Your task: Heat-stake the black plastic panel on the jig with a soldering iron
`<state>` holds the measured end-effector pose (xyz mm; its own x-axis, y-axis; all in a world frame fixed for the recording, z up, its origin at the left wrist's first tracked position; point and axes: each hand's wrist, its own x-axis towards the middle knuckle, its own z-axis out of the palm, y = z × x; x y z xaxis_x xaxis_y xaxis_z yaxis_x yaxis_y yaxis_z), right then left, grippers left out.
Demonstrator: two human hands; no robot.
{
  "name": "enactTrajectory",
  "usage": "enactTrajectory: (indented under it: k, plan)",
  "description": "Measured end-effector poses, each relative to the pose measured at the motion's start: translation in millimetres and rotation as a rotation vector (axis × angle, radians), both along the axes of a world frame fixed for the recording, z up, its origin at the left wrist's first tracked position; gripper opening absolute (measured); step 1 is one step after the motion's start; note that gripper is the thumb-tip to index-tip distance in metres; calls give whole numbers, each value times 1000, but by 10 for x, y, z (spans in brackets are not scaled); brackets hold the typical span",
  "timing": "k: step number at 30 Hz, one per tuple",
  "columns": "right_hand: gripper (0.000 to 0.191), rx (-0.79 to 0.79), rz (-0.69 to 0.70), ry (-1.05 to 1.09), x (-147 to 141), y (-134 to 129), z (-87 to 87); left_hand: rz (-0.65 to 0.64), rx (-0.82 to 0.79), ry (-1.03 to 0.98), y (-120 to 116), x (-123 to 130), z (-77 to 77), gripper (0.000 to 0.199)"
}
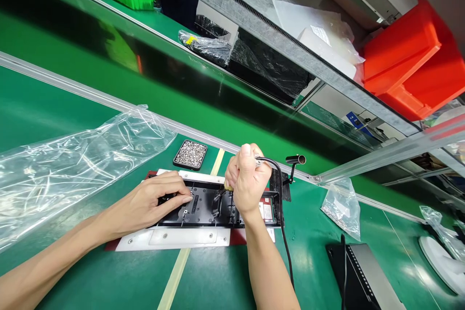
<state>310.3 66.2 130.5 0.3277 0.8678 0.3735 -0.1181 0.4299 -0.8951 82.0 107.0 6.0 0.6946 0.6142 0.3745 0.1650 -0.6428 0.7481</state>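
Observation:
A long black plastic housing [203,203], its ribs and posts facing up, lies in a white and dark-red fixture [181,237] on the green bench. Over its left part is my left hand [165,196], thumb and forefinger brought together in a pinch; whatever lies between them is hidden. My right hand [249,174] is wrapped in a fist around an upright soldering iron, mostly covered by the fingers, with its tip [220,195] down at the housing. The iron's black cord [282,203] leaves the top of the fist. Behind the housing sits a small black tray [191,155] of tiny metal pieces.
A tubular metal holder [296,160] stands behind the housing's right end. Clear plastic film [87,160] covers the left bench. A small clear bag [342,208] and a grey-black device [363,276] lie right. A metal shelf with a red bin [410,58] crosses above; a person works beyond.

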Motion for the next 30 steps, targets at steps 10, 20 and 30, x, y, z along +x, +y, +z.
enactTrajectory:
  k: [10, 20, 30]
  plan:
    - [69, -25, -18, -15, -5, -6, 2, 0, 31, 8, 5, 16, 114, 36]
    - [69, -18, -11, -20, 7, -10, -9, 1, -7, 16, 4, -2, 27, 35]
    - [68, -26, -25, -28, 5, -8, -20, -3, 8, 2, -6, 2, 39, 33]
